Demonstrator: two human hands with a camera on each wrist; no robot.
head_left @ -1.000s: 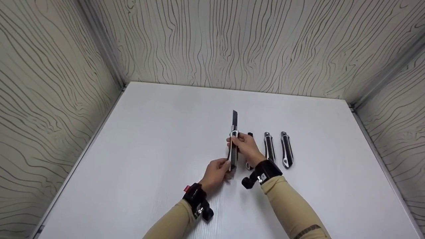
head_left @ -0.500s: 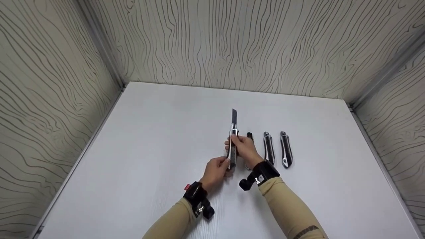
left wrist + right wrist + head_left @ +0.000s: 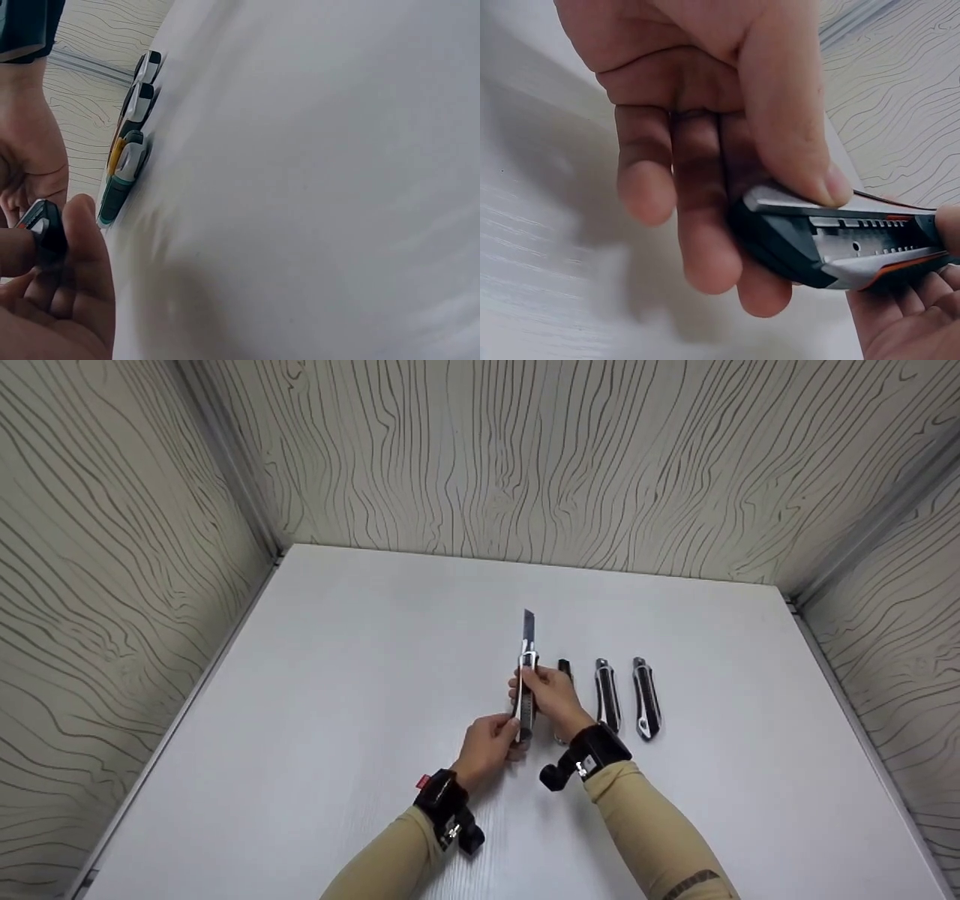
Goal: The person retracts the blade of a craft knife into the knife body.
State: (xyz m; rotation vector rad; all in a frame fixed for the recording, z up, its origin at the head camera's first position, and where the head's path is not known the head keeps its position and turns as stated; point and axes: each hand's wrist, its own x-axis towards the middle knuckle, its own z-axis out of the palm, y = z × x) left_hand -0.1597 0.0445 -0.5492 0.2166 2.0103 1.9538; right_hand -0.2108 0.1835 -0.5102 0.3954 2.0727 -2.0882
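Both hands hold one utility knife (image 3: 527, 697) above the white table (image 3: 337, 675), its blade (image 3: 529, 624) slid out and pointing away from me. My right hand (image 3: 553, 695) grips the front of the handle; in the right wrist view its fingers (image 3: 697, 195) wrap under the knife body (image 3: 832, 251) and the thumb presses on top. The left hand (image 3: 491, 740) pinches the rear end; in the left wrist view that hand (image 3: 60, 307) holds the dark knife end (image 3: 45, 225).
Three more utility knives lie side by side to the right: one (image 3: 564, 667) mostly hidden behind my right hand, then two (image 3: 607, 695) (image 3: 646, 699). Wood-grain walls (image 3: 525, 457) close in the table on three sides.
The held knife and both hands drew slightly toward me and left. The blade has turned a little and now looks thinner.
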